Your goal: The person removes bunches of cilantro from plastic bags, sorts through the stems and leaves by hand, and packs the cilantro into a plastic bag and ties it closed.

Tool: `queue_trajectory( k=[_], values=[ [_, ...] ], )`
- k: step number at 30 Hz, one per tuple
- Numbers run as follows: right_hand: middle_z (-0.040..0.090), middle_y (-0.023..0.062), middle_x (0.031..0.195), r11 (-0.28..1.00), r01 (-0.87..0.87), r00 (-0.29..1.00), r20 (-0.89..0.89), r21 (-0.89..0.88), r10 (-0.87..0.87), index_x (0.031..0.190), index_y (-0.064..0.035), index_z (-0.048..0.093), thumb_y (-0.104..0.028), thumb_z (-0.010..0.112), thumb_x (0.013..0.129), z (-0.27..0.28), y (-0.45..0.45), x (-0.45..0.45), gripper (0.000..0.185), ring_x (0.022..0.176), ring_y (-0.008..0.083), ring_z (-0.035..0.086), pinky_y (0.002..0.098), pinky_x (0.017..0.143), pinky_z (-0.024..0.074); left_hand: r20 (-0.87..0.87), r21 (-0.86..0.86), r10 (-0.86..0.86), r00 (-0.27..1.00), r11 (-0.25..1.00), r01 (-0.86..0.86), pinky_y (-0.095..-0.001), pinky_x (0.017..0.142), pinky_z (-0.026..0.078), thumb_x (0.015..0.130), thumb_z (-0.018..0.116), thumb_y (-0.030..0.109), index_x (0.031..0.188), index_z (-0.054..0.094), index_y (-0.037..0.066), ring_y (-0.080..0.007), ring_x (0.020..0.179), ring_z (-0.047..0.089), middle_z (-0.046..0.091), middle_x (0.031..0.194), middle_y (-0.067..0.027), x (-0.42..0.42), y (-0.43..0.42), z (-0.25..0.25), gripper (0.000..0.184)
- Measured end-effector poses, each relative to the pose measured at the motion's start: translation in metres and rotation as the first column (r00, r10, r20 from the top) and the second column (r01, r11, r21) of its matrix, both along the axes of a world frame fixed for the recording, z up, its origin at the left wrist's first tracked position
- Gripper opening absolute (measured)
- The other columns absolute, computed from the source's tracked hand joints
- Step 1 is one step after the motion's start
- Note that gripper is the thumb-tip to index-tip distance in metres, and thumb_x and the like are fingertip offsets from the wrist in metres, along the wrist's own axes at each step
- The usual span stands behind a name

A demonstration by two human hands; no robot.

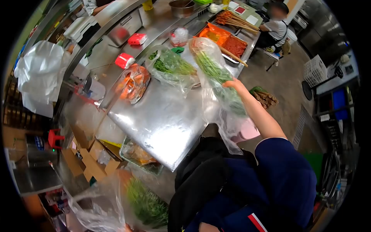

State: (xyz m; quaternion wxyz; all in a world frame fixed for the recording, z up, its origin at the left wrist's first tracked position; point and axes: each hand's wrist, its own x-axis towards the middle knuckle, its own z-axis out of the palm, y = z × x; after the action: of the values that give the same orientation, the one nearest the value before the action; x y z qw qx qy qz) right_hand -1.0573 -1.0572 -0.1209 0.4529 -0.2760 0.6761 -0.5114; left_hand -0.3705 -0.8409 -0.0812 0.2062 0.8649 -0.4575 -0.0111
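Note:
My right hand [232, 85] grips a clear plastic bag of long-stemmed leafy greens [210, 63], lifted over the right side of the steel table [154, 123]. Its loose plastic trails down toward my lap. Only a sliver of my left hand [128, 228] shows at the bottom edge, on a second clear bag of feathery greens [147, 203] held low beside the table; most of its fingers are cut off. Another bag of greens [170, 65] lies on the table, close to a bag of orange carrot-like vegetables [133, 83].
Red packets [124, 60] and trays of red sauce [234, 47] with skewers [235, 19] stand toward the back. Open cardboard boxes [91, 158] and a crate [141, 156] are at lower left. A person [276, 29] sits at back right. A brown-stemmed bundle [264, 98] lies on the floor.

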Motion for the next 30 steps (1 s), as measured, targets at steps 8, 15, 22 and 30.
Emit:
queue_trajectory(
  k=[8,15,22,30],
  values=[
    [0.051,0.0158,0.115,0.949,-0.033,0.463,-0.837,0.314,0.293,0.131,-0.0146,0.031,-0.047,0.068,0.056,-0.079,-0.131,-0.043,0.09,0.106,0.029,0.049,0.036,0.086,0.0398,0.12,-0.428,-0.562,0.818,0.714,0.554,-0.0396,0.073,0.042,0.063,0.055,0.001,0.08,0.062,0.003,-0.032,0.08,0.054,0.057,0.086,-0.016,-0.156,-0.103,0.077,0.018],
    [0.01,0.0146,0.142,0.368,-0.927,0.291,-0.487,0.068,0.824,0.137,-0.0036,0.001,-0.031,0.075,0.059,-0.032,-0.045,0.1,0.11,0.131,0.0269,0.011,0.0332,0.106,0.0123,-0.683,-0.567,-0.663,0.306,0.746,0.349,-0.022,0.053,0.037,0.065,0.066,0.011,0.079,0.056,0.0,-0.0087,0.059,0.047,0.053,0.069,-0.0002,-0.228,-0.155,0.065,0.021],
    [0.055,0.013,0.107,0.589,-0.793,0.543,-0.257,0.154,0.799,0.105,-0.0051,0.056,-0.018,0.069,0.061,-0.081,0.019,0.12,0.047,0.106,0.0264,0.048,0.0315,0.086,0.0388,-0.828,-0.204,-0.431,0.359,0.828,0.523,-0.0301,0.077,0.043,0.069,0.067,0.009,0.107,0.047,-0.005,-0.0188,0.087,0.053,0.057,0.094,-0.0104,-0.244,-0.18,-0.075,0.045],
    [0.051,0.0067,0.108,0.79,-0.597,0.635,0.518,-0.143,0.573,0.109,-0.0039,0.052,-0.02,0.064,0.075,-0.079,0.013,0.129,0.039,0.101,0.0171,0.047,0.0301,0.089,0.0347,-0.991,-0.008,-0.053,0.123,0.939,0.345,-0.0315,0.092,0.032,0.065,0.072,0.018,0.116,0.045,-0.001,-0.0198,0.105,0.046,0.054,0.108,-0.0097,-0.252,-0.201,-0.063,0.06]
  ],
)
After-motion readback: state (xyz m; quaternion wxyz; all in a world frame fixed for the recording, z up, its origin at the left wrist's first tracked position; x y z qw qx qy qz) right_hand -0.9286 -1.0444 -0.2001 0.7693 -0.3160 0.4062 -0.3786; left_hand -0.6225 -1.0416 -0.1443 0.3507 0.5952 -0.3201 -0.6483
